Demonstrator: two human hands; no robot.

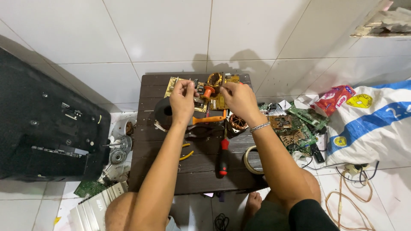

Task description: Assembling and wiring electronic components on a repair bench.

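A yellow circuit board (176,85) lies at the far end of a small dark wooden table (201,171). My left hand (182,99) pinches the board's near-left part, fingers closed on it. My right hand (239,99) holds a thin tool against the board next to a copper coil (214,79) and an orange part (207,92). A silver bracelet is on my right wrist.
On the table lie an orange-handled tool (207,120), a red-handled screwdriver (223,155), yellow-handled pliers (187,154), a tape roll (249,160) and a copper coil (238,122). Green circuit boards (299,124) and a white sack (376,124) sit right. A black monitor back (47,124) lies left.
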